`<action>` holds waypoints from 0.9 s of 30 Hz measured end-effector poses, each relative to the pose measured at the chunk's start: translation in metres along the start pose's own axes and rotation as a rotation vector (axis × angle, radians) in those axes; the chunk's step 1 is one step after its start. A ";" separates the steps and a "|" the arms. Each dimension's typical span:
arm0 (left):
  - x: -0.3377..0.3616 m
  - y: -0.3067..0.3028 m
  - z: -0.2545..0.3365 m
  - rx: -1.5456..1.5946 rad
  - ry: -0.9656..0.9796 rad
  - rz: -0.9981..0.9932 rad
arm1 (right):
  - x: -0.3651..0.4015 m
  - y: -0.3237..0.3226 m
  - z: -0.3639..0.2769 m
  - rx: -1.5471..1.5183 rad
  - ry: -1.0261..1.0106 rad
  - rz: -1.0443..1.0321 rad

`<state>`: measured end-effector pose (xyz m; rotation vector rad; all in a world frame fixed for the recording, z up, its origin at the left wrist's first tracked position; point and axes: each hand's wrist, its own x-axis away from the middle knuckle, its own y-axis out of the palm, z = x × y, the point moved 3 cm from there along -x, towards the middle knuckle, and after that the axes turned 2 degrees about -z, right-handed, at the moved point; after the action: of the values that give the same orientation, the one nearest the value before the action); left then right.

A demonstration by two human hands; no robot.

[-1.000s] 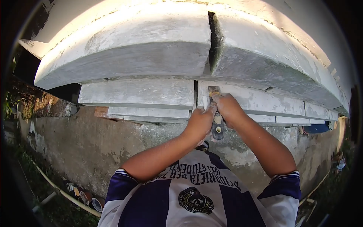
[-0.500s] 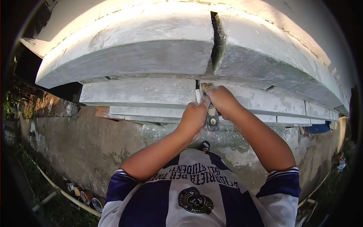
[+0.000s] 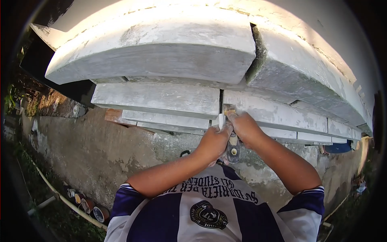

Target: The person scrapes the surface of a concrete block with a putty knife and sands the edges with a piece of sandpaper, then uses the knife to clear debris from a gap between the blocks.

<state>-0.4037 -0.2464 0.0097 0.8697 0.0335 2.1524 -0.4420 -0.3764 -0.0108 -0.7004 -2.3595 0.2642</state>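
My right hand (image 3: 245, 128) is closed around the upper part of a flat hand tool with a dark, worn handle (image 3: 233, 155). A hole pierces the handle's near end, and its far end is stained yellow-brown. My left hand (image 3: 215, 141) is closed beside it, with a narrow white piece (image 3: 221, 120) sticking up from the fist. What else the left fingers touch is hidden. Both hands have pale dust on them and meet in front of the lower white ledge (image 3: 161, 97), just below a dark vertical gap (image 3: 221, 101) between two blocks.
Above juts a thicker white ledge (image 3: 157, 60), split by a wide dark crack (image 3: 254, 60). A stained concrete floor (image 3: 100, 141) lies below. Several round pots (image 3: 100, 213) stand at lower left near a pale pipe (image 3: 60, 197). A blue object (image 3: 338, 148) sits at right.
Both hands and the tool have come down, nearer my body and farther below the gap. The view has shifted, so the ledges appear farther right and slightly lower.
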 end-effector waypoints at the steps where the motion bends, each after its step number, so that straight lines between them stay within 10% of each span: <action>1: 0.008 0.000 -0.006 -0.013 0.002 0.010 | 0.007 0.003 0.014 0.018 -0.043 -0.011; 27: -0.008 -0.013 -0.026 0.077 0.018 -0.124 | 0.026 0.018 0.023 -0.389 -0.043 0.129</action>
<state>-0.4071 -0.2361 -0.0186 0.8696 0.1757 2.0536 -0.4661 -0.3473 -0.0206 -1.0395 -2.4356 -0.1324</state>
